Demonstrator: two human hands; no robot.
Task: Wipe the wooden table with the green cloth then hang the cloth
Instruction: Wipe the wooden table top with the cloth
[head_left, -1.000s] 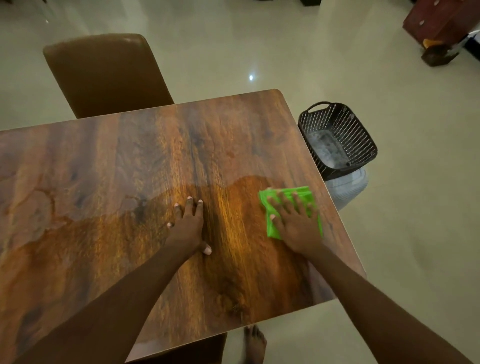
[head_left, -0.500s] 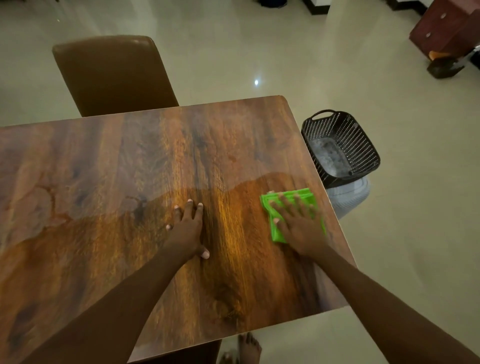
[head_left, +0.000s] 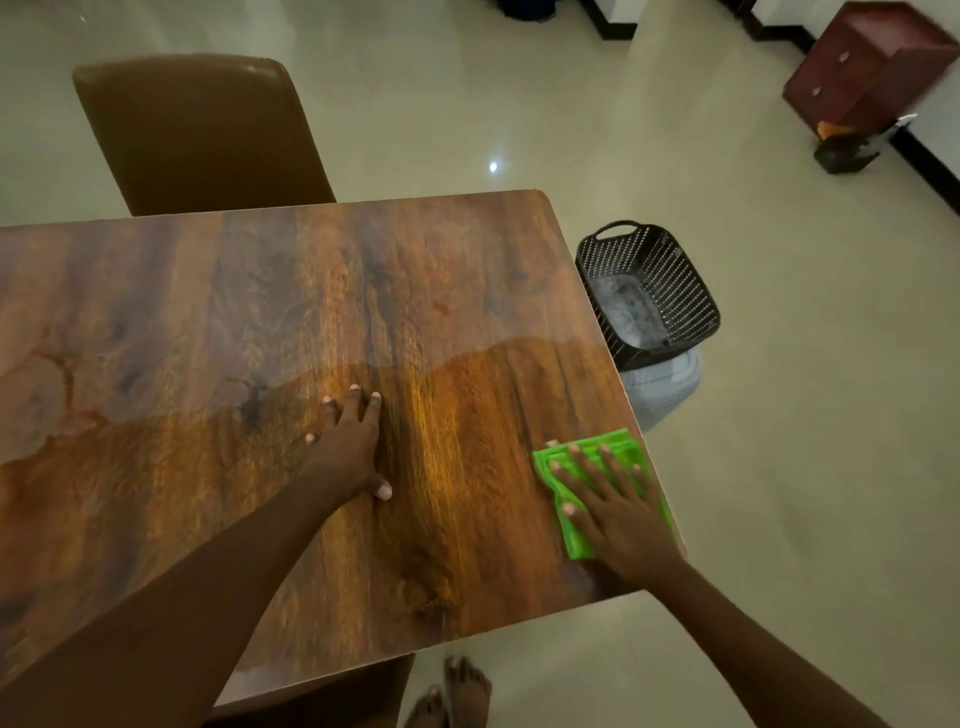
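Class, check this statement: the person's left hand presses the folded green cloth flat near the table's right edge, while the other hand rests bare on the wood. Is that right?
Not quite. The head view shows the right hand pressing the folded green cloth flat near the right edge of the table; the left hand is the one resting bare on the wood.
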